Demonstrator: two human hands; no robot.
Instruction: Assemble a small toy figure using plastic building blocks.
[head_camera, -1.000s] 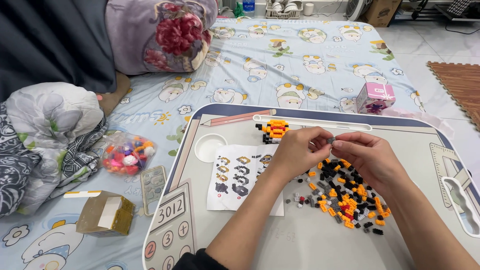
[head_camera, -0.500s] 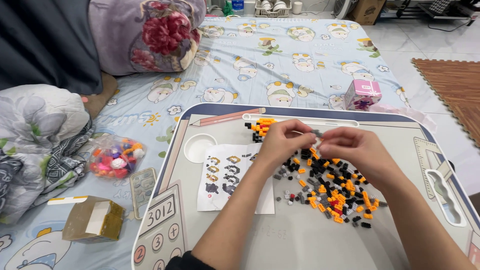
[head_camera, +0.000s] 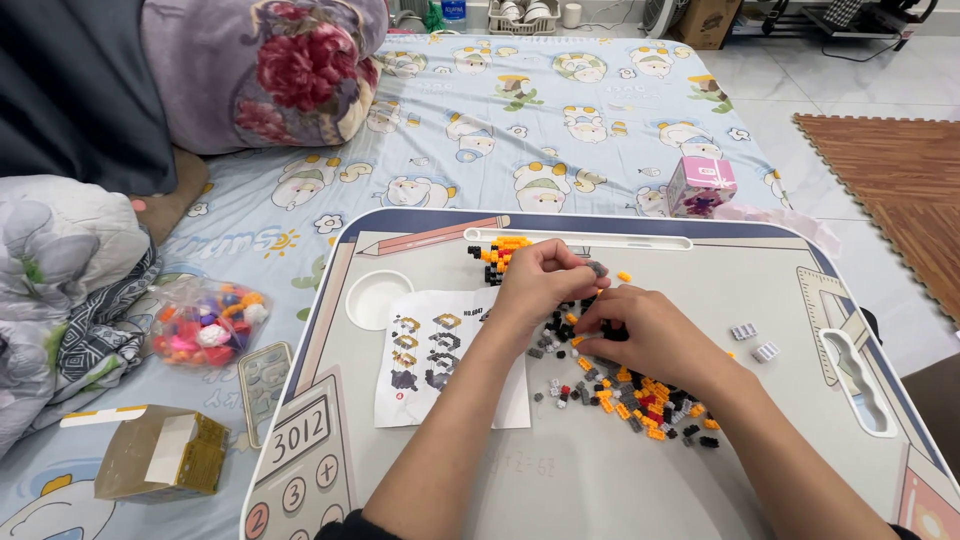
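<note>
Left hand (head_camera: 540, 275) curled shut, fingertips pinching what looked like a small brick; exact piece hard to tell. Right hand (head_camera: 640, 335) flat on brick pile (head_camera: 640, 395), fingers bent, grip unclear. Instruction sheet (head_camera: 440, 350) beside pile for reference. Part-built orange-black model (head_camera: 497, 255) parked at lap table (head_camera: 800, 460) far edge. Clear bag (head_camera: 205, 320) of coloured pieces on bedsheet; open cardboard box (head_camera: 160, 455) nearby.

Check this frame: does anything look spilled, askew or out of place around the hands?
Mostly tidy. The small orange, black and grey bricks lie loose in a scattered heap on the lap table under the right hand; two pale bricks lie apart to the right. An opened cardboard box lies on the bedsheet. The left hand is beside the instruction sheet.
</note>
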